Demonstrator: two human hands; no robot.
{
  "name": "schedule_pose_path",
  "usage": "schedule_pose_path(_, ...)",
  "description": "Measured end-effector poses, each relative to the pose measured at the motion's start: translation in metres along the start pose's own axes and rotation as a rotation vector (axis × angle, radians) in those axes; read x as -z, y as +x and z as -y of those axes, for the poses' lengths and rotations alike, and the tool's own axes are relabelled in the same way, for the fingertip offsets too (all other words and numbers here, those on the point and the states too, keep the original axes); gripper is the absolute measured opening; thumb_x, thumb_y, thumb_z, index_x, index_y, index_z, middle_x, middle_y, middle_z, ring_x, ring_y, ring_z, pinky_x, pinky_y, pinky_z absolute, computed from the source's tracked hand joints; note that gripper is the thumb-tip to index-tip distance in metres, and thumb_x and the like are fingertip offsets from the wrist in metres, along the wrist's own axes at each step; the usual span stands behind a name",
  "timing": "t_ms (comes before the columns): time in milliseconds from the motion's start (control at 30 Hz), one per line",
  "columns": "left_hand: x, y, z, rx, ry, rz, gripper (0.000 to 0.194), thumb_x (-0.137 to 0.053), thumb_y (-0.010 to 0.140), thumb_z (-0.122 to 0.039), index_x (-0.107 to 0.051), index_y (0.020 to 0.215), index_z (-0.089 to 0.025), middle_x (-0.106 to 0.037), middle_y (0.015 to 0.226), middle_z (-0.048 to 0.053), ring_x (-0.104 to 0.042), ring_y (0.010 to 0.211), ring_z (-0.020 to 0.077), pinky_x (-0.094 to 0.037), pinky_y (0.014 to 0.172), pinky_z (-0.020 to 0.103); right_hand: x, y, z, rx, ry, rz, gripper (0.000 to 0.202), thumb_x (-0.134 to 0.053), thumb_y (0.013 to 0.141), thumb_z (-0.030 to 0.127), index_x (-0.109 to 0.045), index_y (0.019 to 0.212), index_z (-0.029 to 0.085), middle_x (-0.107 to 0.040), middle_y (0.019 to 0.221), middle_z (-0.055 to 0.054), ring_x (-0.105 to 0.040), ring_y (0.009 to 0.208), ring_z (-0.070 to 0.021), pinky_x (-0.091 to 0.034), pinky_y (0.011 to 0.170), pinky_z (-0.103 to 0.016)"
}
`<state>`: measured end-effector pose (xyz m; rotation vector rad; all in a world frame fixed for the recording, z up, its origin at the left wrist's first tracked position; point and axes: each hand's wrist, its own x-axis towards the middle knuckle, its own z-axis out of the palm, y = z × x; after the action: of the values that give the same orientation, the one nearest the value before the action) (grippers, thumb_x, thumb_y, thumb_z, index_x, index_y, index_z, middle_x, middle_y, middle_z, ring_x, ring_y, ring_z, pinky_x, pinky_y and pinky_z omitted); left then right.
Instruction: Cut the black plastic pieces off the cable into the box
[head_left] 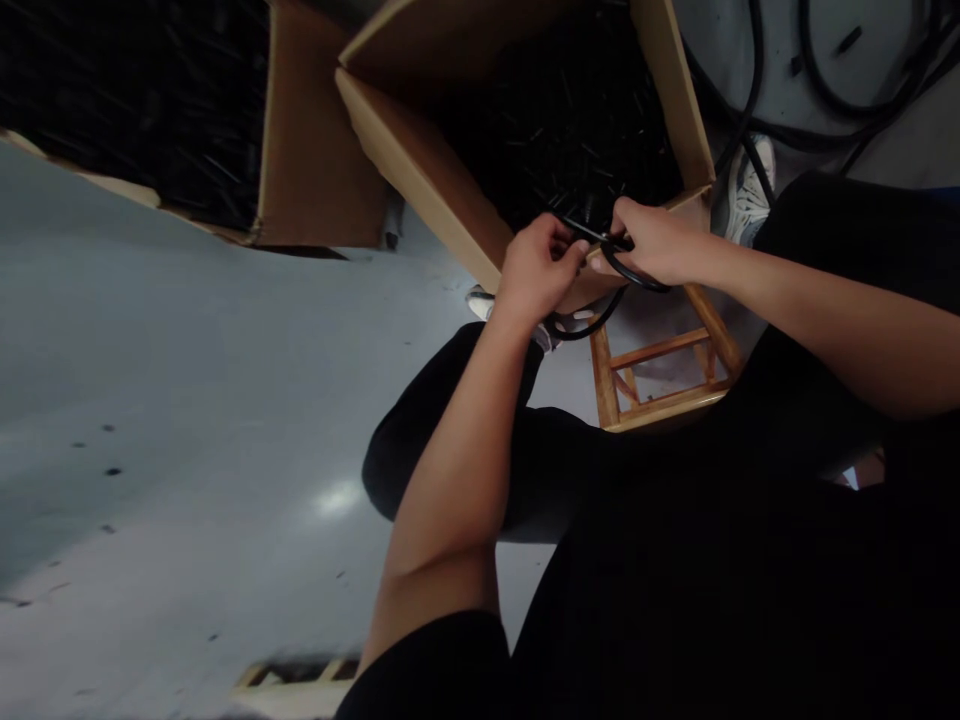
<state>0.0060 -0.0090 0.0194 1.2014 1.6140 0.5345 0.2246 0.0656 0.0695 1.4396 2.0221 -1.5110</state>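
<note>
My left hand [536,270] and my right hand [654,240] meet over the near rim of an open cardboard box [435,175] full of thin black pieces. Both hands grip a looped black cable [628,278]. A short straight black piece [592,232] spans between the fingers of the two hands. The cable's loop hangs below my hands, toward a small wooden stool [660,375].
A second cardboard box [315,150] with black contents stands at the upper left. Thick black hoses [825,100] lie on the grey floor at the upper right, beside a white shoe [746,190]. My black-trousered legs fill the lower right. Grey floor [187,400] spreads to the left.
</note>
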Motion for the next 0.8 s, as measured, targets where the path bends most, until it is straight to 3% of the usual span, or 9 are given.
schedule_pose_path(133,0.007,0.002,-0.005,0.052,0.044,-0.113,0.020,-0.086,0.090,-0.022,-0.067,0.095,-0.026,-0.073,0.095,0.004,-0.074,0.100,0.0272,-0.062,0.106,0.042,0.003,0.003,0.001,0.029,-0.028,-0.074,0.035,-0.088,0.096,0.045,-0.073,0.119,0.023,-0.080,0.115,-0.010,-0.078,0.114,-0.0350,-0.061,0.101,-0.047)
schedule_pose_path(400,-0.003,-0.011,-0.017,0.008,-0.062,-0.091,0.026,-0.088,0.088,-0.020,-0.064,0.093,-0.026,-0.069,0.089,0.002,-0.077,0.117,0.0319,-0.061,0.113,0.044,0.005,-0.002,0.003,0.008,-0.004,-0.044,0.039,-0.088,0.099,0.051,-0.073,0.124,0.024,-0.081,0.116,-0.010,-0.078,0.114,-0.0359,-0.061,0.099,-0.048)
schedule_pose_path(533,0.012,0.004,0.000,0.096,-0.175,-0.125,0.026,-0.087,0.099,-0.037,-0.063,0.098,-0.026,-0.074,0.092,0.004,-0.079,0.111,0.0290,-0.067,0.105,0.040,0.013,-0.004,0.005,0.027,-0.034,-0.090,0.032,-0.087,0.098,0.051,-0.074,0.117,0.029,-0.082,0.114,-0.009,-0.078,0.114,-0.0366,-0.060,0.096,-0.047)
schedule_pose_path(667,0.031,0.016,0.014,0.205,-0.397,-0.135,0.034,-0.086,0.104,-0.052,-0.063,0.102,-0.027,-0.079,0.107,0.007,-0.080,0.113,0.0281,-0.072,0.095,0.039,0.016,-0.006,0.004,0.059,-0.091,-0.031,0.034,-0.091,0.094,0.043,-0.074,0.120,0.028,-0.081,0.114,-0.008,-0.078,0.113,-0.0363,-0.059,0.094,-0.046)
schedule_pose_path(800,0.025,0.014,0.010,0.203,-0.476,-0.122,0.032,-0.087,0.104,-0.050,-0.065,0.101,-0.026,-0.076,0.113,0.008,-0.079,0.117,0.0277,-0.074,0.092,0.038,0.013,-0.011,0.006,0.116,-0.134,-0.013,0.039,-0.092,0.093,0.039,-0.073,0.125,0.027,-0.078,0.125,-0.009,-0.076,0.113,-0.0341,-0.059,0.097,-0.044)
